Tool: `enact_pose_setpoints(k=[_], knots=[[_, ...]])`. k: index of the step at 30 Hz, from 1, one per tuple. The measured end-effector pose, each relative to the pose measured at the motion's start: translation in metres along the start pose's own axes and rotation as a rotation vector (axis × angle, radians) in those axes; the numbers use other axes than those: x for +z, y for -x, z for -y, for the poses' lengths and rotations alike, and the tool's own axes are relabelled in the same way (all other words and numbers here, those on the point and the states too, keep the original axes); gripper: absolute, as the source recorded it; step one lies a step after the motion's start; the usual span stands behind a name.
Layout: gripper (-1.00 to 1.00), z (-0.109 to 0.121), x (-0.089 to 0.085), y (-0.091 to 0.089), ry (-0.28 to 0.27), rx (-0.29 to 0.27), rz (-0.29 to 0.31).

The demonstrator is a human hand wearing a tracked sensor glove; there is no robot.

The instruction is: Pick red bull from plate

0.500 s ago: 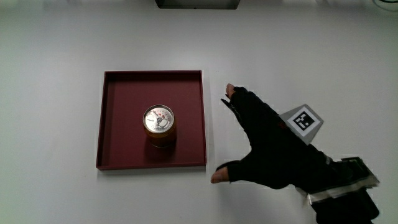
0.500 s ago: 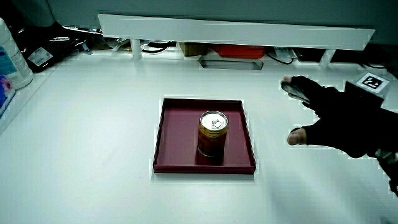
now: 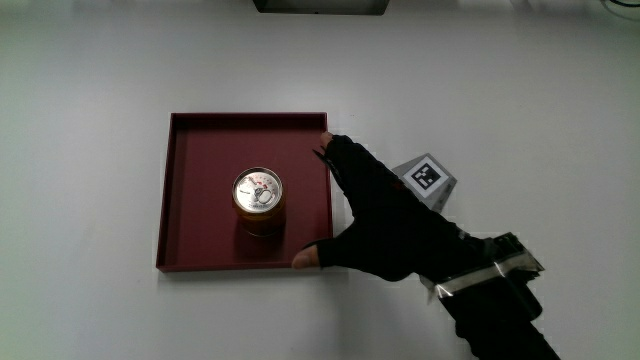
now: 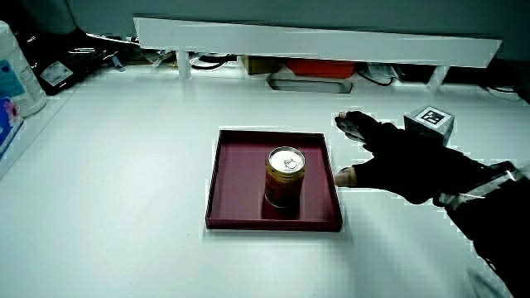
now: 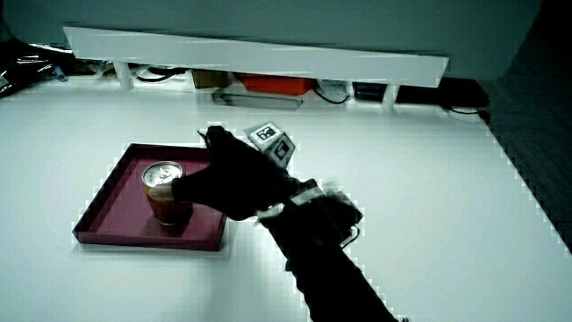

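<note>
A gold-sided can [image 3: 258, 201] with a silver lid stands upright in the middle of a square dark red plate [image 3: 190, 160]. The can [image 4: 283, 175] and plate [image 4: 236, 149] show in both side views, can [image 5: 164, 190] on plate [image 5: 112, 192]. The gloved hand [image 3: 375, 215] hovers over the plate's edge beside the can, fingers spread and holding nothing. Its thumb [image 3: 308, 257] reaches over the plate's nearer corner. In a side view the hand [image 4: 389, 157] sits beside the plate; in a side view the hand [image 5: 228, 174] partly covers the plate next to the can.
A low white partition [image 4: 315, 37] runs along the table's edge farthest from the person, with cables and boxes under it. A white bottle [image 4: 15, 74] stands at the table's edge.
The hand has moved toward the can, from the bare table beside the plate to over the plate's edge. The can has not moved.
</note>
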Motion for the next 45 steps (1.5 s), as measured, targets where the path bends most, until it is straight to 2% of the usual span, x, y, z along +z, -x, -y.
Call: enact_pose_setpoints(k=[1,2,3,10,12,14,17,18,19,22,24,25,29,31,35,38,39,43,45], knots=[[0.00,-0.002,-0.001,0.000,-0.003,-0.012,-0.012],[0.00,-0.005,-0.003,-0.001,-0.006,0.002,-0.028],[0.00,-0.008,-0.004,-0.004,-0.006,0.010,-0.020],[0.00,-0.028,-0.016,-0.017,0.011,-0.005,-0.078],[0.00,-0.035,-0.020,-0.022,0.004,0.021,-0.068],[0.00,-0.039,-0.024,-0.024,0.004,-0.002,-0.075],[0.00,-0.047,-0.030,-0.028,0.011,0.003,-0.088],[0.00,-0.050,-0.032,-0.031,0.009,0.008,-0.075],[0.00,-0.052,-0.034,-0.031,0.012,-0.012,-0.075],[0.00,-0.059,-0.038,-0.036,0.008,0.004,-0.083],[0.00,-0.061,-0.040,-0.036,0.009,-0.023,-0.091],[0.00,-0.063,-0.041,-0.038,0.013,-0.008,-0.101],[0.00,-0.069,-0.046,-0.042,0.008,-0.011,-0.091],[0.00,-0.071,-0.048,-0.045,0.010,-0.014,-0.107],[0.00,-0.072,-0.050,-0.049,-0.007,-0.004,-0.119],[0.00,-0.070,-0.050,-0.049,-0.048,0.020,-0.134],[0.00,-0.070,-0.049,-0.049,-0.054,0.012,-0.133],[0.13,-0.070,-0.050,-0.049,-0.058,0.004,-0.139],[0.20,-0.071,-0.050,-0.053,-0.084,0.026,-0.146]])
